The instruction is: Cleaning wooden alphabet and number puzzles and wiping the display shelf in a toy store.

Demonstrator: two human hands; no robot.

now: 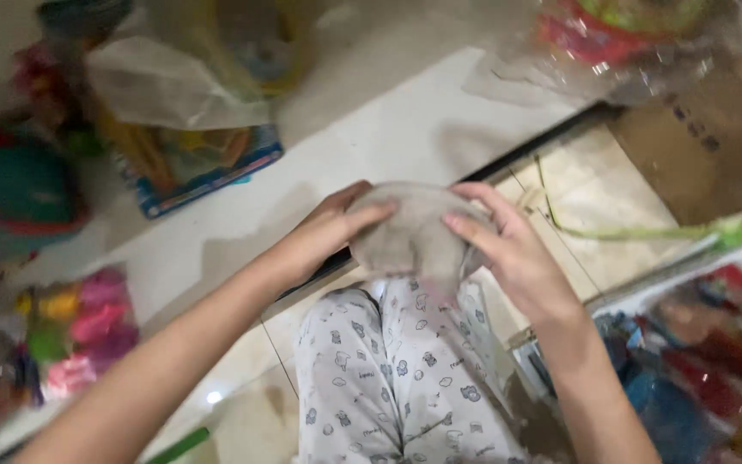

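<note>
Tiled floor, toys around; 2 hands, left hand and right hand, clasp clear bag.

Grey round thing too blurred to identify, its edges covered by the left hand and right hand, bagged toys at right smeared and cut off, cardboard box cropped by the edge

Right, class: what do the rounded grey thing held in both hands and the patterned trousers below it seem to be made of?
Rounded grey thing: probably thin, cloudy, translucent plastic or film with a dull finish; the left hand and right hand press its sides, but motion blur leaves this open.
Trousers: soft woven or knit fabric, matte, white with small printed figures; it folds and creases over the legs.
</note>
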